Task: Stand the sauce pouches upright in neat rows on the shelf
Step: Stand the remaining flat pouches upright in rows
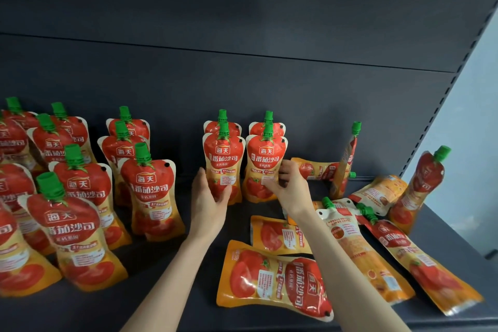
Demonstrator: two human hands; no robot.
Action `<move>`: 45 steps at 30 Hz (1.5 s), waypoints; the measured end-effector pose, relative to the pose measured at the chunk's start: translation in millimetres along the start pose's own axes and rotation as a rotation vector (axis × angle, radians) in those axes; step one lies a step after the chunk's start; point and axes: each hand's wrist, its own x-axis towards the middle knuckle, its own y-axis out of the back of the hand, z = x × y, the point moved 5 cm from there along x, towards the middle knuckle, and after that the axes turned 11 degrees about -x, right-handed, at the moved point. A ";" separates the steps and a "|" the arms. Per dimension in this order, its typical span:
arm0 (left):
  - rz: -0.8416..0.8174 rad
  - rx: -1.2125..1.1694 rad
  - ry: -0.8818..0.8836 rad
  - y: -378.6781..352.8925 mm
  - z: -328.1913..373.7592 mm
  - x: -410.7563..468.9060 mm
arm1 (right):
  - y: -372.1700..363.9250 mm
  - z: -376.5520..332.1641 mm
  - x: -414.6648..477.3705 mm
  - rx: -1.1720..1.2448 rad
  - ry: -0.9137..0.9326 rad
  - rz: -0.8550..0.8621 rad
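Red and orange sauce pouches with green caps stand on a dark shelf [167, 272]. My left hand [208, 201] grips the lower part of an upright pouch [223, 162] at mid-shelf. My right hand [292, 187] pinches the lower right edge of the upright pouch [265, 164] beside it. One more pouch stands behind each of these two. Several upright pouches [151, 188] fill rows on the left. Several pouches lie flat on the right, the nearest one [272, 277] by my right forearm.
At the far right one pouch [420, 188] leans on the shelf's side post and another [347, 162] stands edge-on by the back panel. Bare shelf floor shows between the left rows and my left arm. The shelf's front edge runs along the bottom.
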 end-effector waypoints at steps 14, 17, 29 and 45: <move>-0.382 0.368 -0.335 -19.5 50.7 -117.6 | 94.6 36.5 -94.4 -0.237 0.039 -0.020; -0.420 0.544 -0.320 -23.4 49.2 -133.0 | 107.7 52.7 -113.2 -0.394 0.033 -0.048; -0.418 0.845 -0.151 -13.6 46.3 -156.1 | 113.7 87.0 -139.7 -0.340 -0.218 -0.097; -0.144 -0.142 0.082 31.2 51.7 -160.5 | 71.9 40.4 -139.9 0.839 -0.341 -0.378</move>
